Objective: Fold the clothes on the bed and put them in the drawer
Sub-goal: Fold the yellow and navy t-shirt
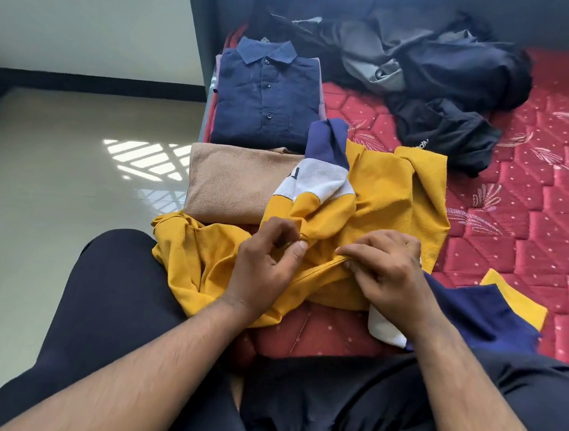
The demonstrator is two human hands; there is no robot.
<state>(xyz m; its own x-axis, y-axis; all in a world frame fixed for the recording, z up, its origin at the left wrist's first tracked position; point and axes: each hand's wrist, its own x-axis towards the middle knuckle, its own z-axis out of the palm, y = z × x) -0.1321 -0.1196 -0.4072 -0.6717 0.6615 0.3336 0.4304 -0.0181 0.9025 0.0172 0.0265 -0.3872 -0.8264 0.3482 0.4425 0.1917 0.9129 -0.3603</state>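
The bed [536,189] has a red quilted mattress. On it lie a folded navy shirt [265,100], a folded tan garment [234,183], a rumpled yellow shirt [381,196] and a heap of dark clothes [436,77].

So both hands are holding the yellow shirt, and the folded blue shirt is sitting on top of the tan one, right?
Not quite. The head view shows the folded blue shirt lying beside the tan one, farther up the bed, not on top. The rest holds: the left hand and right hand both grip the yellow shirt.
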